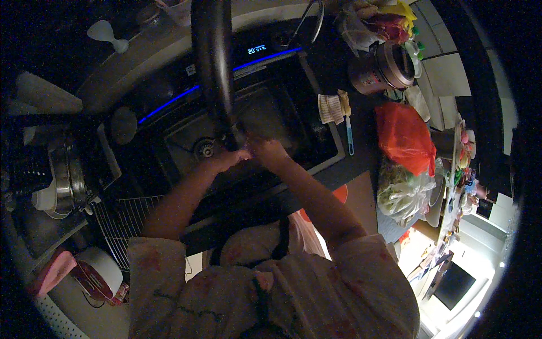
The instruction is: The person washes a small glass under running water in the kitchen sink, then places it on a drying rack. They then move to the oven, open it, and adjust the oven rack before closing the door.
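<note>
Both hands are together over a dark sink (271, 106), right beneath the end of a thick dark faucet (218, 76). My left hand (230, 160) reaches in from the left, its fingertips meeting the other hand. My right hand (269, 151) looks curled, close against the spout's tip. Dim light and blur hide the fingers, so whether anything is between the hands cannot be told. Just left of them, a round drain strainer (206, 148) shows on the sink floor.
A striped brush (330, 109) and a blue-handled brush (349, 131) lie on the right rim. Beyond are a red plastic bag (404, 137), a clear bag of greens (402, 195) and a lidded metallic pot (381, 70). Leftward are a wire rack (123, 216) and steel pot (70, 173).
</note>
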A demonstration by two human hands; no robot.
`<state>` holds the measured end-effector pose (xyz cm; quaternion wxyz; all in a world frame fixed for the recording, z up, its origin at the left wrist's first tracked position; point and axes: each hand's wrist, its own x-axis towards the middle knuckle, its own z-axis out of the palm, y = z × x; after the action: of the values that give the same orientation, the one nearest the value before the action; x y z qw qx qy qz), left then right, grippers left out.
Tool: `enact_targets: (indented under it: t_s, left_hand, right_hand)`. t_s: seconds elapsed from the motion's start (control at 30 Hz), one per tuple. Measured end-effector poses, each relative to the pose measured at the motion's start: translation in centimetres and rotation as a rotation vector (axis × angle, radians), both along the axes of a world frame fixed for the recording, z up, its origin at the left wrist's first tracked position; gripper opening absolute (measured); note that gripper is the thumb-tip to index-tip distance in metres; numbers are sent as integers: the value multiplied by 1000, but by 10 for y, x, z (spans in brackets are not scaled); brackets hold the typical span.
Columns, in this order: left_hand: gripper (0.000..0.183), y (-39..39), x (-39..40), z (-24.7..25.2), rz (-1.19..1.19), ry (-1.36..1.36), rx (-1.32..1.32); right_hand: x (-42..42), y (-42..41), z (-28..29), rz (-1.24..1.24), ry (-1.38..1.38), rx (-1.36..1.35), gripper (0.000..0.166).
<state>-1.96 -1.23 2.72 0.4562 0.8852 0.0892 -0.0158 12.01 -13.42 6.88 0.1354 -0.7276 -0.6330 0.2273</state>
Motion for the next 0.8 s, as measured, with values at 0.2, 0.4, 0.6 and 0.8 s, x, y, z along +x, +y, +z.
enact_targets:
  t_s: [0.2, 0.4, 0.6, 0.8]
  left_hand:
    - [50, -4, 25, -57, 759, 2, -1091]
    - [51, -30, 0, -63, 335, -189, 158]
    - [54, 17, -36, -10, -430, 99, 549]
    - [49, 16, -23, 16, -385, 282, 403]
  right_hand:
    - [-9, 1, -1, -64, 23, 135, 25]
    - [8, 5, -11, 64, -19, -168, 30]
    - [12, -2, -19, -32, 69, 120, 28]
    - [-4, 1, -25, 180, -48, -193, 20]
